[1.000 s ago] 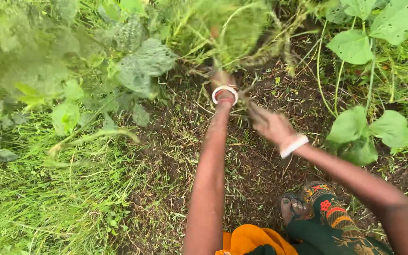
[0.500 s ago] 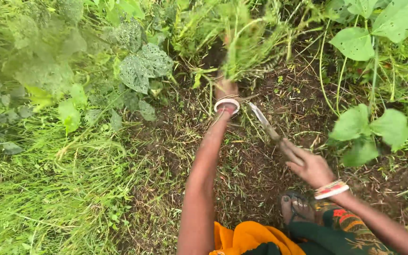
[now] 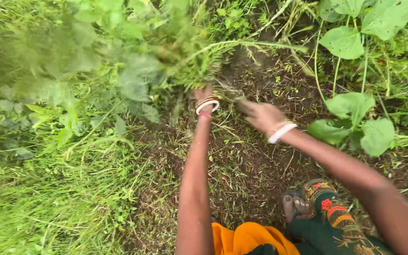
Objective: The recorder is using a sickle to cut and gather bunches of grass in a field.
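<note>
Two hands among weeds: left hand [image 3: 204, 92] clutching a grass tuft [image 3: 199, 66], right hand [image 3: 259, 115] blurred, grip unclear.

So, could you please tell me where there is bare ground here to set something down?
The cut ground between the two forearms, running from the right hand back toward the foot, is mostly bare soil and stubble. A narrower strip lies left of the left forearm, beside the tall grass. Around the left hand, thick weeds crowd in; the broad-leaved plants fill the right.
</note>
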